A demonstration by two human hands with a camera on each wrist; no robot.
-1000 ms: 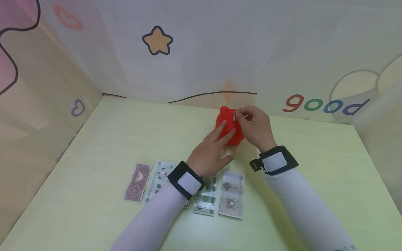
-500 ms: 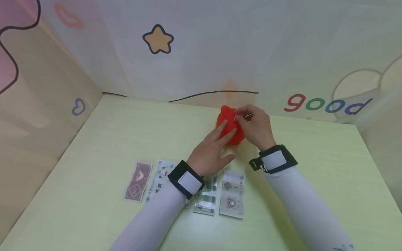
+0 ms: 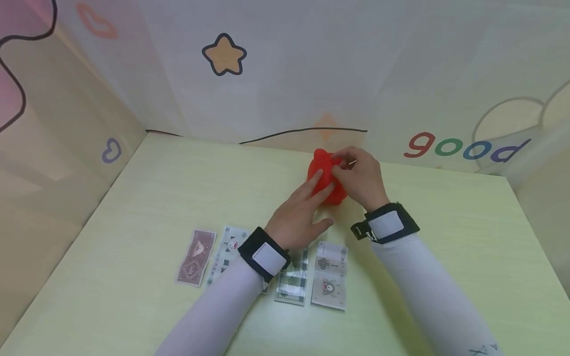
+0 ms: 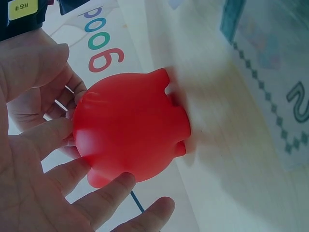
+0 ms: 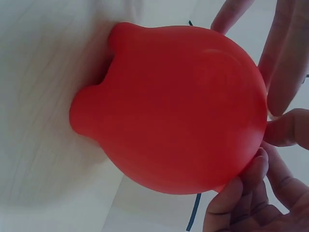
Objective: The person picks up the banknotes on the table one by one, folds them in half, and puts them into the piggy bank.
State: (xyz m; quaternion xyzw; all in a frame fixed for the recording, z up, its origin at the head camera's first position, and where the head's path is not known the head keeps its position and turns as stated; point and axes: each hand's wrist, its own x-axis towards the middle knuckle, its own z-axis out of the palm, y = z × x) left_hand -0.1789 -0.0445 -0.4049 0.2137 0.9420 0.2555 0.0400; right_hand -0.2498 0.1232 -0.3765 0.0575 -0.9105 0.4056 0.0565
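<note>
A red piggy bank (image 3: 327,178) stands near the back of the table; the left wrist view shows its stubby feet resting on the tabletop. My left hand (image 3: 296,222) lies with spread fingers against the near left side of it. The right hand (image 3: 360,178) is at its upper right, thumb and forefinger pinched together on the bank's surface. In the right wrist view those fingertips meet at the top edge of the piggy bank (image 5: 174,111). The folded banknote seen between them earlier is now hidden by the fingers and the bank.
Several play banknotes lie in a row nearer the person: a purple one (image 3: 196,258), a pale blue one (image 3: 226,252), a green one (image 3: 291,284) and a grey one (image 3: 328,277). The left forearm passes over part of them. A printed backdrop (image 3: 285,69) rises behind the table.
The pale sliver at the right fingertips has shrunk and gone from sight, and the right hand has shifted slightly left. My left hand keeps its place on the piggy bank.
</note>
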